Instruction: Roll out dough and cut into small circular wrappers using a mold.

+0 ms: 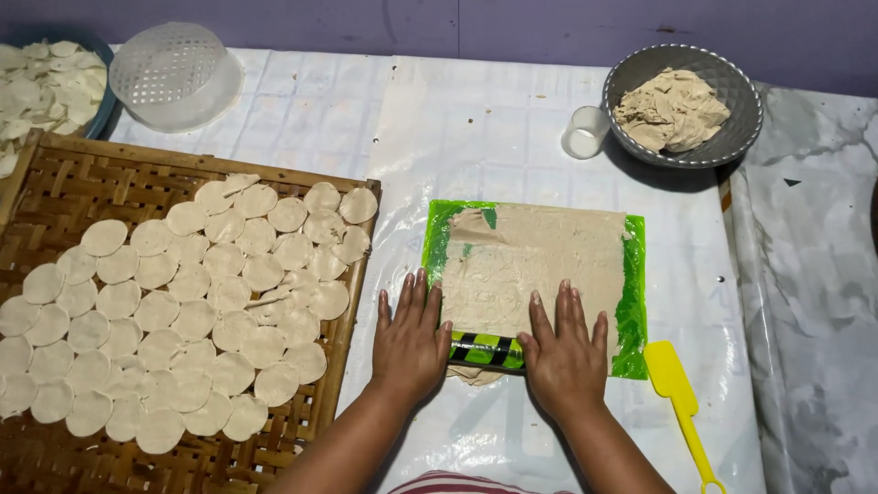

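Head view looks straight down on a worktop covered in clear plastic sheeting. Both hands lie flat, palms down, fingers stretched and holding nothing: the left hand and the right hand press on a green-and-black striped rolling pin, which shows between them at the near edge of a thin beige dough sheet. That dough is spread over a bright green plastic mat in the middle of the worktop. Just right of the mat lies a yellow plastic scraper. At the far right stands a grey metal bowl with a lump of dough, and a small white cup stands beside it. To the left, a woven bamboo tray carries many round dough discs. Behind it sits an upturned white plastic strainer.
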